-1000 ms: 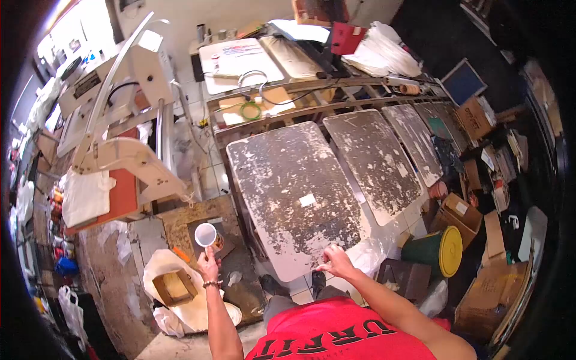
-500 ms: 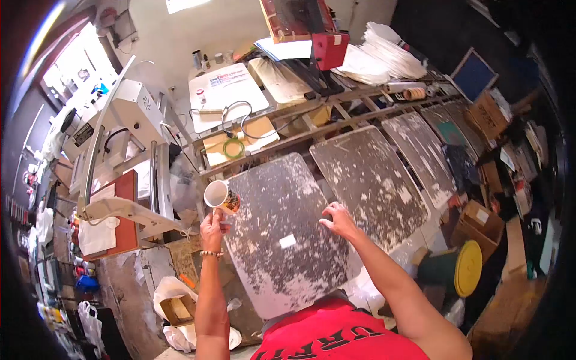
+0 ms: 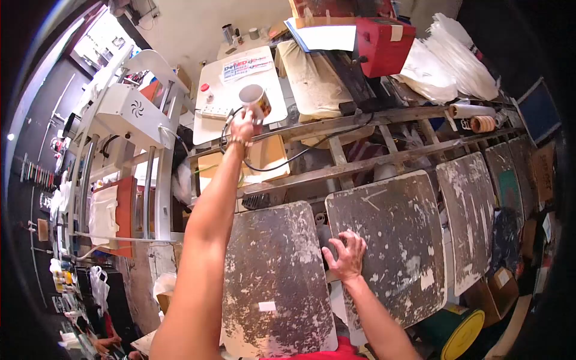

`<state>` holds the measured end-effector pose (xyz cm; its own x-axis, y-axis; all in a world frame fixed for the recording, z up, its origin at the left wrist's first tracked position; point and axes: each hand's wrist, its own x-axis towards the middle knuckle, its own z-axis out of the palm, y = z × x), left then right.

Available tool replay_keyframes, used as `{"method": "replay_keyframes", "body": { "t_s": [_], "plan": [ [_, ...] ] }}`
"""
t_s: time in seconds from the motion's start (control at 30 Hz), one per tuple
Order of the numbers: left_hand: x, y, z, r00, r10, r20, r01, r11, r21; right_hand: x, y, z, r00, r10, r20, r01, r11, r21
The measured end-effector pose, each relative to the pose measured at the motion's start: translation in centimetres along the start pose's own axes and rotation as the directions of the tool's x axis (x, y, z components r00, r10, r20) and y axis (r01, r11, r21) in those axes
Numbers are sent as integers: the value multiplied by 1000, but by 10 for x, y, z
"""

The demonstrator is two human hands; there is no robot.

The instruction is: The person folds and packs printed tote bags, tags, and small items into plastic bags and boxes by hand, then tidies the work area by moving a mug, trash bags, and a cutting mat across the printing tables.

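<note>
My left hand is stretched far forward, its fingers closed round the handle of a printed mug with a pale inside. The mug is over the white rounded board at the back; whether it touches the board I cannot tell. Close by on that board are a red-capped container, a white power strip and a sheet with coloured lettering. Fingers spread and holding nothing, my right hand is at the near left edge of a paint-spotted dark board.
Another spotted board, bearing a small white label, lies in front of me. A black cable loops across the wooden frame. A white press machine stands left. Back right are a red box and white stacked sheets.
My left hand has carried the mug forward and up, from beside the near spotted board to over the white board. My right hand has spread its fingers. The view has shifted forward.
</note>
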<state>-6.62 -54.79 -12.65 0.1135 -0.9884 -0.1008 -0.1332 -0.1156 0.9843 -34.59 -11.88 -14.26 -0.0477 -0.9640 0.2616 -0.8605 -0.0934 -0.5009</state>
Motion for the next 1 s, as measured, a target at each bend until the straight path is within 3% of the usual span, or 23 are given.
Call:
{"method": "replay_keyframes", "body": {
  "t_s": [0.03, 0.17, 0.23, 0.27, 0.37, 0.47, 0.5, 0.57, 0.63, 0.7, 0.77, 0.83, 0.9, 0.97, 1.0],
  "plan": [
    [22, 10, 16, 996, -86, -20, 84, 994, -64, 2, 1, 0, 1000, 14, 5, -14, 1000, 14],
    [84, 22, 64, 980, -170, -101, 146, 968, -206, 7, 8, 1, 997, 58, 56, -61, 997, 48],
    [131, 3, 66, 974, -212, -82, 205, 975, -86, 9, 9, 2, 994, 80, 75, -85, 994, 67],
    [128, 6, 72, 977, -190, -94, 176, 974, -144, 10, 11, 2, 994, 85, 72, -90, 994, 65],
    [144, -8, 65, 968, -252, 0, 251, 963, -100, 10, 10, 4, 992, 102, 79, -106, 993, 60],
    [127, 0, 47, 978, -180, 103, 187, 980, -62, 11, 8, 6, 992, 94, 82, -98, 994, 40],
    [128, 7, 31, 955, -222, 199, 221, 975, 26, 11, 8, 7, 993, 89, 76, -92, 995, 37],
    [117, 31, -3, 959, -153, 239, 80, 954, 288, 10, 8, 8, 993, 86, 78, -89, 996, 25],
    [70, 64, -43, 974, 71, 214, -186, 792, 582, 11, 5, 7, 994, 82, 72, -85, 996, 33],
    [47, 57, -96, 969, 108, 222, -240, 620, 747, 10, 4, 8, 994, 79, 69, -81, 996, 26],
    [0, 43, -134, 913, 201, 355, -407, 464, 786, 16, 0, 8, 994, 101, 48, -102, 994, 25],
    [-28, -4, -160, 935, 65, 349, -343, 416, 842, 26, 1, 16, 983, 176, 59, -178, 983, 43],
    [-76, -5, -150, 952, 110, 287, -306, 430, 849, 70, -11, 32, 995, 67, -76, -50, 975, 215],
    [-110, -6, -133, 998, -63, 3, 22, 399, 917, 124, -41, 39, 997, -39, -71, 53, 975, 214],
    [-120, -25, -128, 994, 34, -101, 83, 342, 936, 148, -51, 51, 995, -72, -66, 84, 975, 208]
  ]
}}
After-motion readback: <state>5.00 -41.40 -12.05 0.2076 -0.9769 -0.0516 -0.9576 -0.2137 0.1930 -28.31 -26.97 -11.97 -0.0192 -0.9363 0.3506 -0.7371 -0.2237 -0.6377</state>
